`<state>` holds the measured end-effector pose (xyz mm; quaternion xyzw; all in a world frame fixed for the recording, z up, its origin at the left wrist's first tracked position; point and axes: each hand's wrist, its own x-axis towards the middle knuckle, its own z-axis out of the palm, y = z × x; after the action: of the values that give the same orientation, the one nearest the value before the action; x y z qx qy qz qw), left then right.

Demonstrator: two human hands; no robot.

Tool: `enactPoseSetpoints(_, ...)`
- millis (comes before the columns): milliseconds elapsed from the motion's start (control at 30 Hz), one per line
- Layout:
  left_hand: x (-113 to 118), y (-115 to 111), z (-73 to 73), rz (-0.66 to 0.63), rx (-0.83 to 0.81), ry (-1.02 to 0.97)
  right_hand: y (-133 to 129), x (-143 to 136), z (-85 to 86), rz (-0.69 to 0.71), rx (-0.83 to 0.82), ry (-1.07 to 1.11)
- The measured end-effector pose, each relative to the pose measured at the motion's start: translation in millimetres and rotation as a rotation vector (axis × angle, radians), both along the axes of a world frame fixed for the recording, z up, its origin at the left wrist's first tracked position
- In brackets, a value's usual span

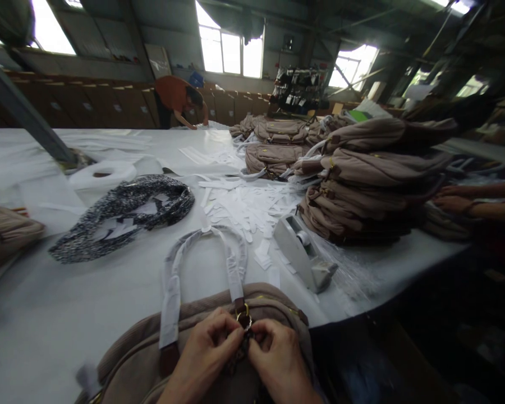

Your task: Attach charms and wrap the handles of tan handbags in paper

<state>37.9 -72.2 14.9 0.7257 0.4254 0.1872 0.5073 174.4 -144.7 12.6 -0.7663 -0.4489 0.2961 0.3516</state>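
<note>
A taupe bag (138, 348) lies at the front edge of the table, its two handles (174, 280) wrapped in white material and standing up behind it. A metal ring (244, 320) joins the base of the right handle. Just below that ring, my left hand (210, 350) and my right hand (278, 353) pinch a small dark metal chain or clasp (246, 335) between thumbs and fingers. The fingertips of both hands nearly meet there. The lower part of the dark piece is partly hidden by the hands.
A grey tape dispenser (303, 252) stands right of the handles, near stacked taupe bags (362, 179). White strips (252, 207) lie behind. A speckled dark scarf-like ring (92, 235) is at left. One person (174, 95) bends over the far table; another person's hands (454, 199) are at right.
</note>
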Motion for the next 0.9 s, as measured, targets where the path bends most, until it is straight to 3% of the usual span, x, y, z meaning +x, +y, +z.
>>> enactPoseSetpoints(200,1,-2,6.1,0.033,0.083,0.018,0,-1,6.7,0.024,0.021,0.008)
enactPoseSetpoints(467,5,-4,14.4,0.021,0.149,0.054,1,0,-3.6,-0.054,0.039,0.442)
enactPoseSetpoints(800,10,-8,5.2,0.036,0.198,0.074,-3,-2,-10.1,-0.059,0.118,0.479)
enactPoseSetpoints(900,13,-16,-0.9,0.079,0.219,0.014,-4,-1,-11.5,-0.070,0.132,0.614)
